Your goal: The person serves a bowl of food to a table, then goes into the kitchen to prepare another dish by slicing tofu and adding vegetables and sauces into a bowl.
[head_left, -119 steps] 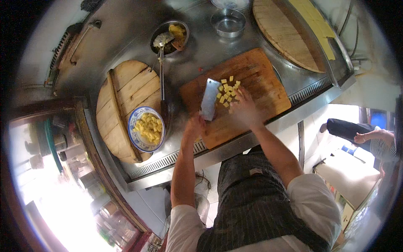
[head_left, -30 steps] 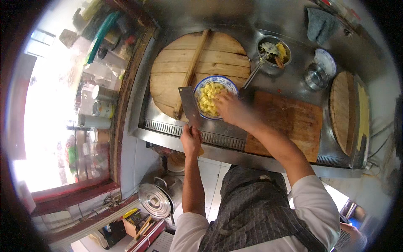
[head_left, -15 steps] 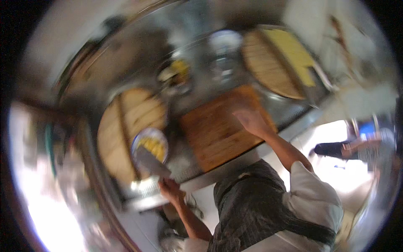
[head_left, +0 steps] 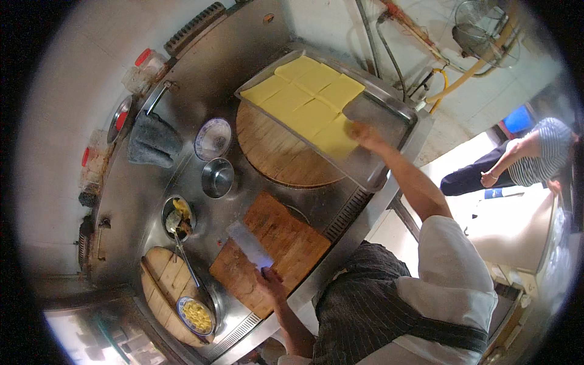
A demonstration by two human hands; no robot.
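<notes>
My left hand [head_left: 269,285] is closed round the handle of a cleaver [head_left: 250,244], its broad blade over the wooden cutting board [head_left: 304,237]. On the right, my right hand [head_left: 368,136] reaches to the near edge of a flat yellow slab [head_left: 316,79] cut into squares, lying in a metal tray [head_left: 383,118]. Its fingertips touch a corner square; blur hides whether they grip it. A blue-rimmed bowl of yellow pieces [head_left: 198,315] stands on a round wooden lid [head_left: 159,283] at lower left.
Behind the board are a metal pot [head_left: 218,177], a white bowl [head_left: 213,139] and a bowl with spoons [head_left: 177,217]. A larger round wooden lid [head_left: 274,146] lies partly under the tray. A grey cloth [head_left: 152,140] hangs by the tap. Another person [head_left: 523,155] is at far right.
My view has turned right. My right hand has gone from above the cutting board to the yellow slab in the tray. The cleaver has moved from the bowl of yellow pieces to over the board.
</notes>
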